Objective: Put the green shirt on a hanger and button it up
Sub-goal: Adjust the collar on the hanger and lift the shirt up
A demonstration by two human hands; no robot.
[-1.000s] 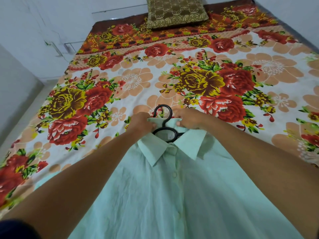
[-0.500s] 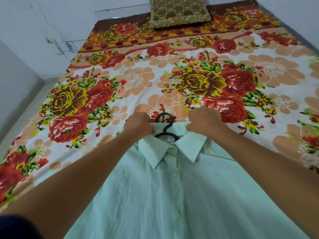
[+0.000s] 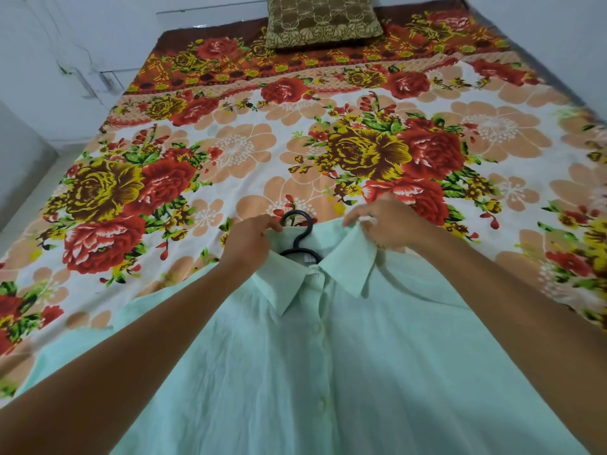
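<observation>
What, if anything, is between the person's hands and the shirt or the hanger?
Nothing visible. The left hand and the right hand each pinch the collar of the shirt, which lies on the bed. The hanger already sits inside the neck, with only its hook showing.

Both bare forearms reach forward, converging; left hand [image 3: 247,238] curls its fingers [image 3: 270,226] in a pinch, right hand [image 3: 387,221] pinches too, knuckles up.
</observation>
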